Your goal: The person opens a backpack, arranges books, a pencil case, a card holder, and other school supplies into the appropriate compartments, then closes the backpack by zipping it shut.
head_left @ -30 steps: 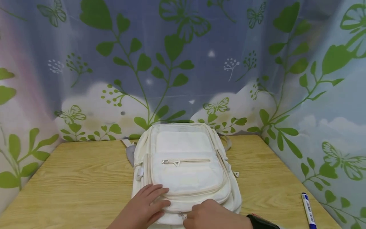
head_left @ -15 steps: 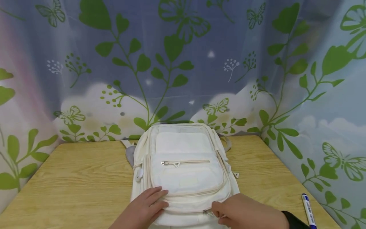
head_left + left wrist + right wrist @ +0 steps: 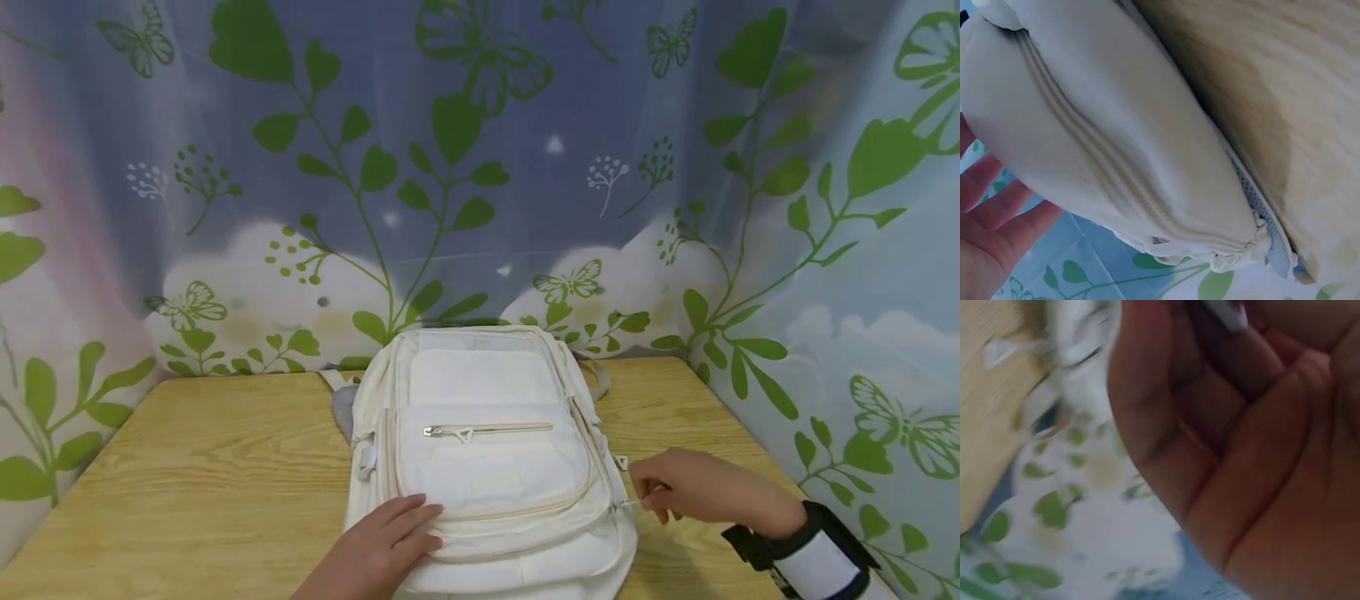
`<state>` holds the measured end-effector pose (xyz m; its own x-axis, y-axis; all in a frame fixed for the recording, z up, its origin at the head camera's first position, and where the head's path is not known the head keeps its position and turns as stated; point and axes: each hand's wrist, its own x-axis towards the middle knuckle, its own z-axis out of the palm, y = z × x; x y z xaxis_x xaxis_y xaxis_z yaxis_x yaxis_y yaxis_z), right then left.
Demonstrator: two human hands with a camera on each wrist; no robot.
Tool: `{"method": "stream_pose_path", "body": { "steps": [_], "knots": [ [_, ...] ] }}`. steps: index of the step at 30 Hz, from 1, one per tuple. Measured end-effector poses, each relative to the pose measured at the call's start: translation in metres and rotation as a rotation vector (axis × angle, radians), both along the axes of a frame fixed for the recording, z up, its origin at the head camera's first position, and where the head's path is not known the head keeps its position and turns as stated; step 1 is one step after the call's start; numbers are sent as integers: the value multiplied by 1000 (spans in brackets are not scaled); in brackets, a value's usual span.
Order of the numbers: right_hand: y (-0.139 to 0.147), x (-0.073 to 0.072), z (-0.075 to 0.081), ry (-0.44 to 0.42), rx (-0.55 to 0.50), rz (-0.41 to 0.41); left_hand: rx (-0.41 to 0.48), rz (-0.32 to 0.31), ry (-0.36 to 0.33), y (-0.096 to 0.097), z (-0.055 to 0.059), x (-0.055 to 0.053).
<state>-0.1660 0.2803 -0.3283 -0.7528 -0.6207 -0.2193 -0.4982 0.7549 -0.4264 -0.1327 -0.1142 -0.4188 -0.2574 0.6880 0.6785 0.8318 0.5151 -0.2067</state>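
Observation:
A white backpack (image 3: 487, 483) lies on the wooden table with its front pockets facing up. My left hand (image 3: 386, 537) rests on the lower left of its front, fingers extended; in the left wrist view those fingers (image 3: 1007, 206) lie along the bag's edge. At the bag's right side my right hand (image 3: 693, 487) pinches a zipper pull (image 3: 632, 502), its slider (image 3: 613, 507) sitting on the lower pocket's curved zipper. In the right wrist view a pale end of the pull (image 3: 1229, 314) shows among the curled fingers.
A short zipper (image 3: 491, 428) with a triangular pull crosses the front pocket. Another triangular tab (image 3: 621, 462) sticks out at the right side. A patterned curtain (image 3: 480, 167) stands behind the table (image 3: 225, 467). My right wrist wears a black strap (image 3: 813, 533).
My right hand has drawn the zipper pull rightward and up around the pocket's corner to the bag's right side. The left hand stays in place. The right forearm now covers the marker.

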Motion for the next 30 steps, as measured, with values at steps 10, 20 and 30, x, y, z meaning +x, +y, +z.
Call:
{"method": "stream_pose_path", "body": {
  "steps": [10,20,30],
  "knots": [
    [5,-60,-24,279,83,-191,28,-26,-4,1,-5,-2],
    [-10,-112,-44,573,108,-376,28,-21,-11,1,-9,-2],
    [-30,-137,-52,651,41,-509,14,-2,-25,-4,-8,-1]
  ]
}}
